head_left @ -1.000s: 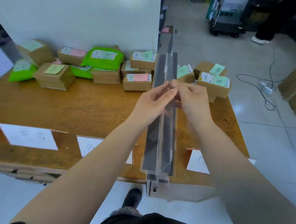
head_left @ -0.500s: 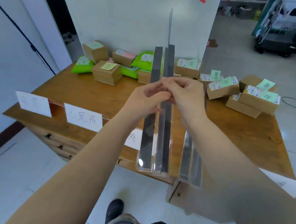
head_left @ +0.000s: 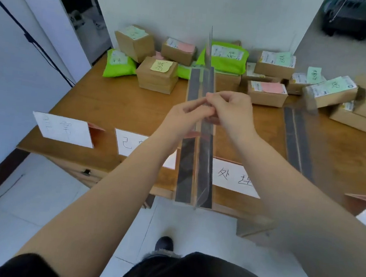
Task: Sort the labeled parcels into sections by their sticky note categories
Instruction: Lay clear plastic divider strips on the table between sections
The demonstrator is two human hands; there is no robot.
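a: what is being held at this moment?

b: a clear divider [head_left: 200,140] with dark strips is being pinched along its top edge by both hands. the left hand [head_left: 185,118] has its fingers closed on the edge from one side, and the right hand [head_left: 232,112] is curled over it from the other. each grip is closed on the divider, with nothing else being held.

a: and where are the parcels being kept?

b: the parcels [head_left: 267,93] are lying in a loose row at the far side of the counter [head_left: 113,108], unsorted. a second divider [head_left: 297,141] is lying flat on the counter to the right, and the section labels [head_left: 65,129] are standing along the near edge.

a: what is being risked here?

b: the divider is being carried by a narrow pinch only, so it is probably being left free to swing or slip. if it is being lowered crookedly, a label could be knocked over or sections made uneven. its far end is being brought near the green bag [head_left: 224,57], which could be nudged.
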